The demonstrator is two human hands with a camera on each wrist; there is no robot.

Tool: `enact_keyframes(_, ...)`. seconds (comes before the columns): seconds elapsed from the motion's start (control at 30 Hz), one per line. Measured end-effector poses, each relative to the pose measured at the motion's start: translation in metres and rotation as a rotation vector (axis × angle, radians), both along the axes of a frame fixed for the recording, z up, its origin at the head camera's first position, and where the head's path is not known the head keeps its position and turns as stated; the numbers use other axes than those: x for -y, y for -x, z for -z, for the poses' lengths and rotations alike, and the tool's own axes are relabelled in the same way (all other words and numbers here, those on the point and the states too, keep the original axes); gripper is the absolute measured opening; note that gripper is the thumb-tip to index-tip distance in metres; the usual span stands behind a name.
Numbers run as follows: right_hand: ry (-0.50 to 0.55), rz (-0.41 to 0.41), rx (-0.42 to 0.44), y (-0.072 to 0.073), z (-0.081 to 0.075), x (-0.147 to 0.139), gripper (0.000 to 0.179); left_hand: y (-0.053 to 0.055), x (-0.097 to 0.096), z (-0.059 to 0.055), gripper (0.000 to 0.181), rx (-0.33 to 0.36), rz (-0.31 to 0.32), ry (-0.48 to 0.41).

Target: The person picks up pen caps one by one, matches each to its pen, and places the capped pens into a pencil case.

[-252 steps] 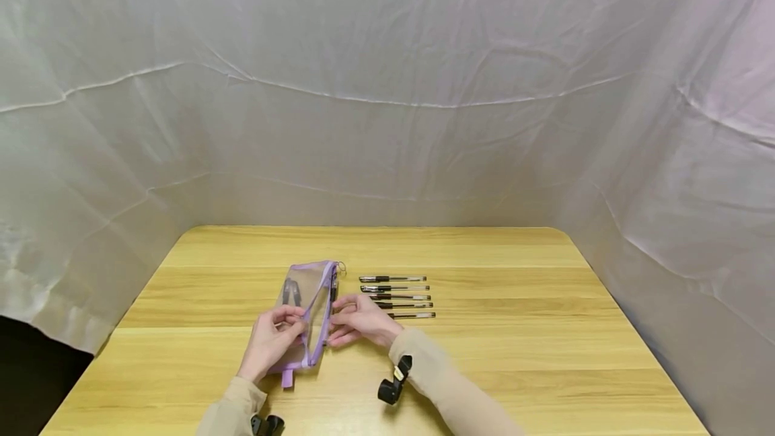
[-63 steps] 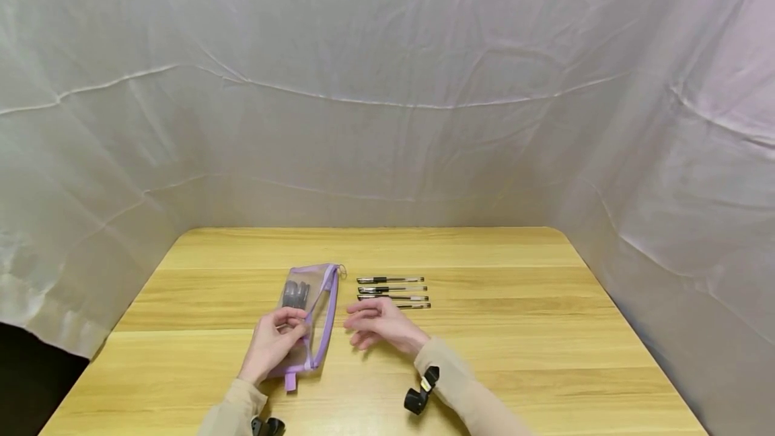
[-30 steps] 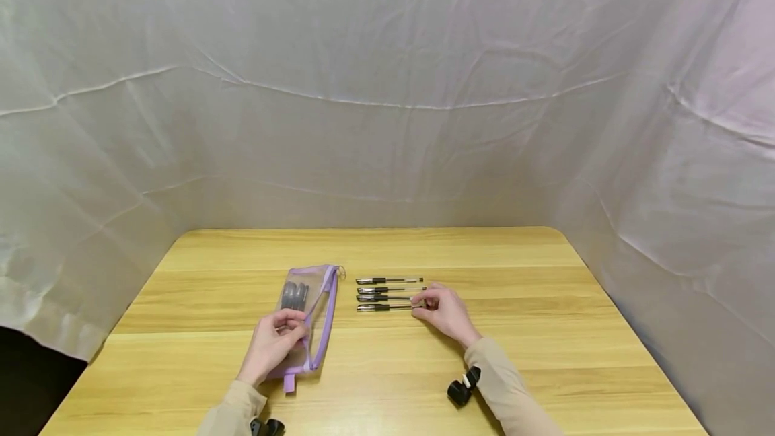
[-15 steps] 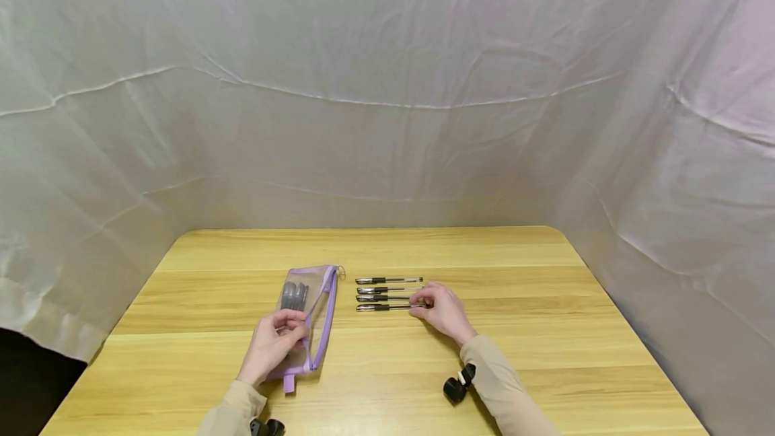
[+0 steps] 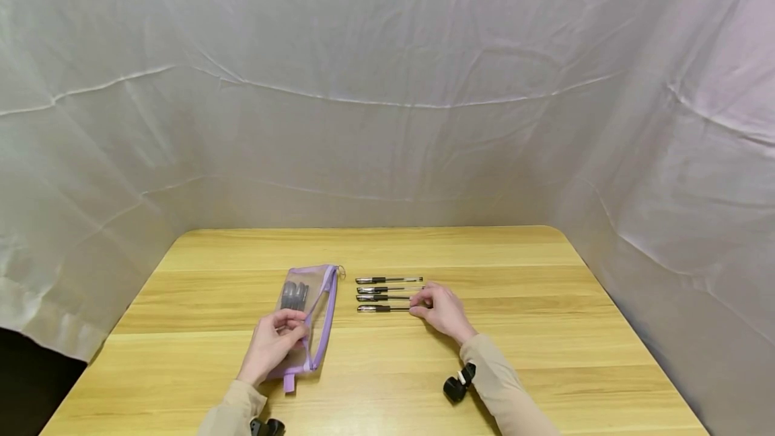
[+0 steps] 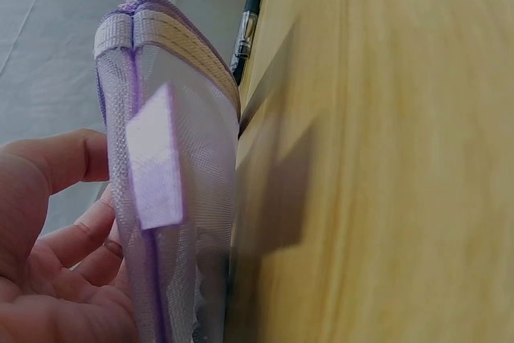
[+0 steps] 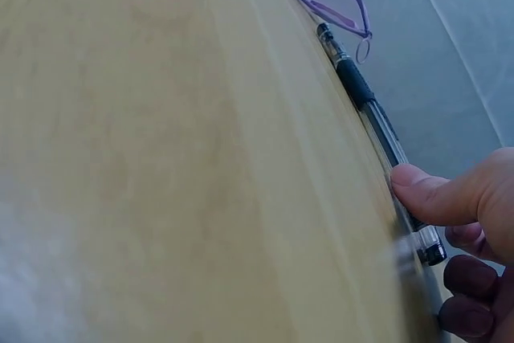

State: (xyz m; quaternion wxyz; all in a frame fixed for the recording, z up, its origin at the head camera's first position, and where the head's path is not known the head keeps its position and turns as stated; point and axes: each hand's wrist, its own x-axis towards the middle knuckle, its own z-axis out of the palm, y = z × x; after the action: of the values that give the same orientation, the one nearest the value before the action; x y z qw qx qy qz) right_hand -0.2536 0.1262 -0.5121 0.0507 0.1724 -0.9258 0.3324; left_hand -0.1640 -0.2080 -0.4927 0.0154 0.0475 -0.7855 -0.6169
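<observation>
A see-through mesh pencil pouch (image 5: 321,328) with purple trim lies on the table's left half, its zipped side spread apart. Dark pens (image 5: 294,295) show through its mesh. My left hand (image 5: 275,344) pinches the pouch's upper mesh edge between thumb and fingers; the left wrist view has the purple tab (image 6: 157,158) facing the camera. Right of the pouch, several black gel pens (image 5: 389,280) lie in a row. With thumb and fingers my right hand (image 5: 445,313) pinches the nearest gel pen (image 7: 353,82) close to its tail end, the pen lying along the tabletop.
A small metal ring (image 5: 342,272) hangs from the pouch's far corner. The wooden table (image 5: 545,328) is enclosed by pale grey curtains (image 5: 387,153) at the back and sides. Black wrist cameras (image 5: 455,389) are strapped to both sleeves.
My right hand has gone from the pouch's opening to the pens' right ends, and the row has one pen fewer than at first. My left hand has stayed on the pouch.
</observation>
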Motion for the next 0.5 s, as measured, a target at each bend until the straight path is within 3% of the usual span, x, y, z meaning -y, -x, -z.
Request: enact_keyframes(0.5, 0.013, -0.024, 0.035, -0.011, -0.011, -0.001, 0.007, 0.000, 0.000, -0.002, 0.026, 0.048, -0.017, -0.010)
